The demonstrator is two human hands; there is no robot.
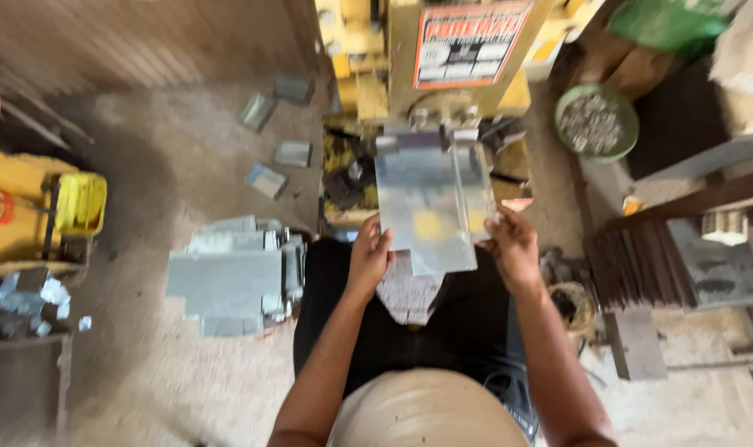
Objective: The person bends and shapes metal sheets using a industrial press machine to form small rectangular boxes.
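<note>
You sit low, with your knees close under you. Your left hand (368, 257) holds the near left edge of a shiny metal sheet (422, 207). The fingers curl shut on that edge. Your right hand (513, 248) holds the right edge of the same sheet, and its fingers pinch that side too. The sheet is flat and grey, with folded-up sides. Its far end reaches into the yellow press machine (442, 74) in front of you. Its near end hangs over your lap.

Just beside your right knee sits a small round basket (577, 305) on the floor. It looks dark inside, and you cannot tell what it holds.

On the floor by your left knee lies a stack of cut metal sheets (231, 277), piled flat on each other.

Farther out on the left, a few small bent metal pieces (279, 141) lie loose on the sandy floor (161, 165), well apart from each other. At the left edge stands a yellow machine part (78, 203).

Far to the right, near the machine, there is a green round bowl (597, 122). It is full of little grey metal bits, heaped up to the rim. Near it, by the right edge, dark flat metal plates (641, 265) lean together in a row.
</note>
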